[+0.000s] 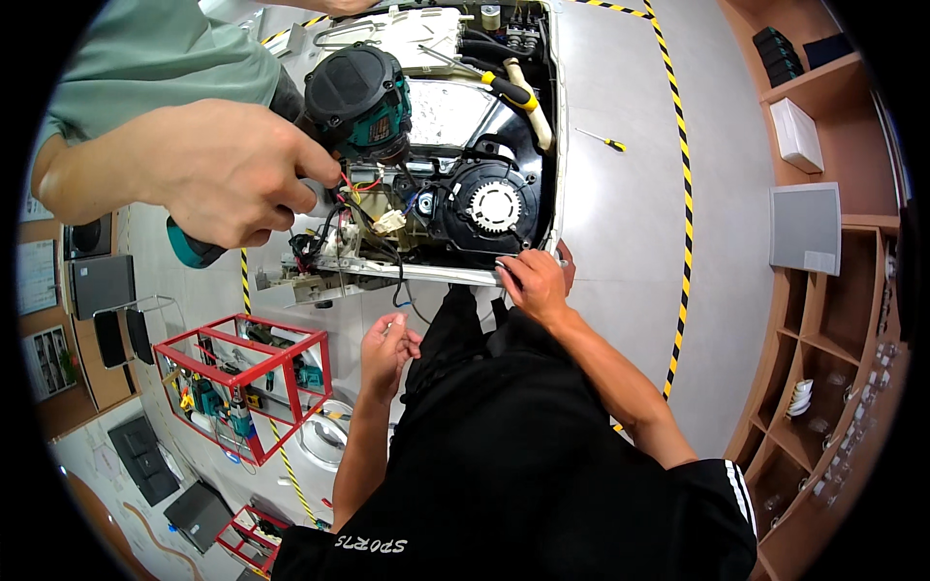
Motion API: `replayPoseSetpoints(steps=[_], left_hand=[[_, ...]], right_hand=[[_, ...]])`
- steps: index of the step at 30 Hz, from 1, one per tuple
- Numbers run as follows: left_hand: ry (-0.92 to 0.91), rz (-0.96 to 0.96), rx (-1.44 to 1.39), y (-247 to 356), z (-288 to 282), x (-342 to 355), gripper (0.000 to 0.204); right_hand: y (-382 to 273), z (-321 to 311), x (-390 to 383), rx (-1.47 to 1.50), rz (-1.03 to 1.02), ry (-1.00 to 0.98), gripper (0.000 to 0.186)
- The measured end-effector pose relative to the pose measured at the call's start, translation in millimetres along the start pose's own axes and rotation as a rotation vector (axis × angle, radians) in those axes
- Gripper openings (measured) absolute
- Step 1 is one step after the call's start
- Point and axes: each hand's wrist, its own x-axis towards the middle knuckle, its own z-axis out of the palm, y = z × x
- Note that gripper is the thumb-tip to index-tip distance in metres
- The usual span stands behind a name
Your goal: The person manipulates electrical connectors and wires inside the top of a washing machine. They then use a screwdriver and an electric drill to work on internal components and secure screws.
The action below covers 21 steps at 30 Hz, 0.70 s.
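An opened white appliance cabinet stands in front of me, its inner parts exposed. Inside is a black round housing with a white toothed wheel. My right hand has its fingers curled over the cabinet's near rim, towards the right corner. Below that rim, to the left, hovers my left hand, thumb and fingers pinched together; whatever they hold is too small to make out. From the left, a co-worker's hand grips a teal and black power drill above the wiring.
A yellow-black screwdriver lies across the cabinet, another screwdriver on the floor to the right. A red-framed tool cart stands at left. Wooden shelves line the right side. Yellow-black tape marks the floor.
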Motion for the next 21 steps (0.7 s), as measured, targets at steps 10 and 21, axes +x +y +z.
replayPoseSetpoints(steps=[10,21], left_hand=[[-0.125,-0.025,0.000,11,3,6,0.035],[-0.181,0.021,-0.013,12,13,12,0.032]], right_hand=[[1,3,1,-0.004,0.033,0.061,0.010],[5,4,1,0.046,0.056,0.063,0.014]])
